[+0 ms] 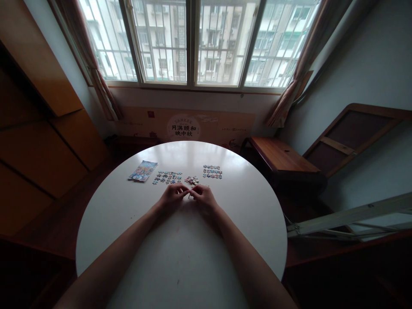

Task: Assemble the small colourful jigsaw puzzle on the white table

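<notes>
My left hand [174,193] and my right hand [202,195] meet fingertip to fingertip over the table, both closed in a pinch. A small dark bit, most likely a jigsaw puzzle piece [189,196], shows between the fingertips; which hand bears it is hard to make out. Just beyond my fingers lies a heap of jigsaw pieces [192,180]. Loose pieces [168,177] are spread in rows to the left of the heap. More pieces in neat rows [212,171] lie to its right. A colourful picture sheet or packet [143,171] rests at the far left.
The round white table [128,236] fills the middle of the view. A wooden bench [283,154] stands beyond its right edge, near a metal frame [354,214]. Behind are a printed carton [183,124] and a barred window [193,43]. Wooden cabinets [38,141] stand left.
</notes>
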A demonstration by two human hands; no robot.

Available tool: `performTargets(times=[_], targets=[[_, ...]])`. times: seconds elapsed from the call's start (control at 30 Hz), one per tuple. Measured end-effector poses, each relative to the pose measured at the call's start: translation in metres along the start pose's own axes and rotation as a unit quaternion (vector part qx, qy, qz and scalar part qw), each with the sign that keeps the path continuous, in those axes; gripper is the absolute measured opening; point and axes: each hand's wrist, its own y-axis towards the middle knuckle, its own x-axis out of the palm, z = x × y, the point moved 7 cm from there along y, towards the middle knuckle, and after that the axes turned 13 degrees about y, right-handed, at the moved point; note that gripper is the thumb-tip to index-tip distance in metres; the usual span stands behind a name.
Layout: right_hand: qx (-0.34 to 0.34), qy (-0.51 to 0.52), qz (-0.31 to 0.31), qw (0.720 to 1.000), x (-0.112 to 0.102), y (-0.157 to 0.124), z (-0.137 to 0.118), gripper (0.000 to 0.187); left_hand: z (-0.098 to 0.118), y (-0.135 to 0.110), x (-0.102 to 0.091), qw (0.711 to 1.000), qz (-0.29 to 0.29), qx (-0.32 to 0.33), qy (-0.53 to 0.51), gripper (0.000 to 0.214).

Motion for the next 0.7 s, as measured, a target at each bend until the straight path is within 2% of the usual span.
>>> performTargets(times=[0.2,0.43,0.6,0.7], targets=[[0.004,0.01,-0.004,1.0,0.0,0.0,-0.002,0.025,0.002,0.0,-0.002,1.0,0.005,-0.008,0.004,0.021],[0.026,0.074,0.018,0.997,0.0,0.001,0.007,0.023,-0.005,0.0,-0.002,1.0,0.012,-0.027,0.0,0.022],[0.022,0.087,0.033,0.995,-0.002,0.001,0.004,0.021,0.009,-0.004,0.003,0.997,-0.042,0.036,0.054,0.021],[0.023,0.092,0.037,0.995,-0.003,0.001,0.003,0.019,0.018,-0.007,0.001,0.986,-0.029,0.077,0.146,0.021]])
